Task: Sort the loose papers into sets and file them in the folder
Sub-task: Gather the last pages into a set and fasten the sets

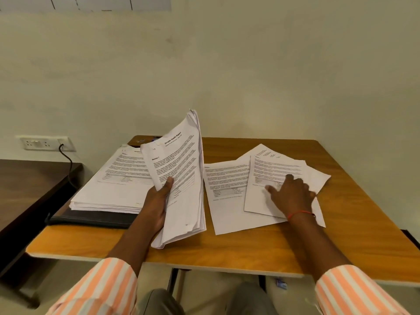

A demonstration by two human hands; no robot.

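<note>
- Watching from remote: wooden table [354, 226] carries everything; big flat stack [113, 185] lies far-left on top of the dark folder [91, 220], w/ the folder's near edge sticking out under it.
- Left hand [156, 203] holds a thick bundle [181, 185] tilted up near centre, long axis running near-to-far; thumb clamps the printed face, other fingers hidden behind, so can't tell their spread.
- Right hand [292, 196] lies flat, fingers spread, pressing the top sheet [272, 178] of a few loose sheets [227, 194] fanned out on the right.
- Key relation, my read: loose sheets sit directly under the right hand, just right of the bundle; folder is off to the left, nearer the left hand.
- Text: bundle's top page reads "Sample Health Report" & "Section 1"; the rest is too small to read.
</note>
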